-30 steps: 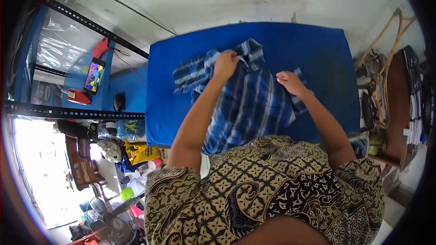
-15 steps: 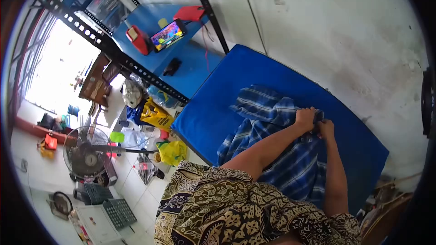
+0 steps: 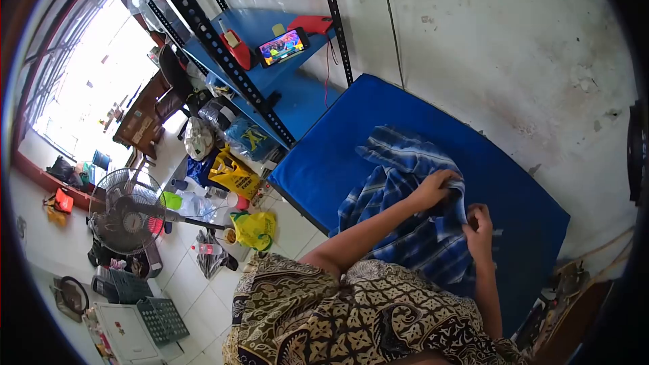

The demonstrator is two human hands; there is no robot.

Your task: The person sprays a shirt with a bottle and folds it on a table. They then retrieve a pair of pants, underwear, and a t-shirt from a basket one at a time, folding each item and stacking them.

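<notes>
A blue plaid shirt (image 3: 399, 236) lies rumpled on a table padded in blue cloth (image 3: 324, 142). My left hand (image 3: 435, 191) has its fingers curled on the shirt, near a folded-over part. To the right of it, my right hand (image 3: 478, 230) pinches the raised edge of the fabric between thumb and fingers. A stretch of cloth stands up between the two hands, and parts of the shirt near my body are hidden by my left forearm and patterned clothing.
Beyond the table stands a metal-framed shelf (image 3: 297, 101) holding a phone (image 3: 282, 47) with a lit screen. A standing fan (image 3: 128, 213) and a yellow bag (image 3: 233, 174) are on the left. A stained wall (image 3: 500, 40) borders the table's far side.
My hands have moved apart, the right one coming down and nearer to me. The cloth between them has lifted into an upright fold. The whole view has shifted slightly.
</notes>
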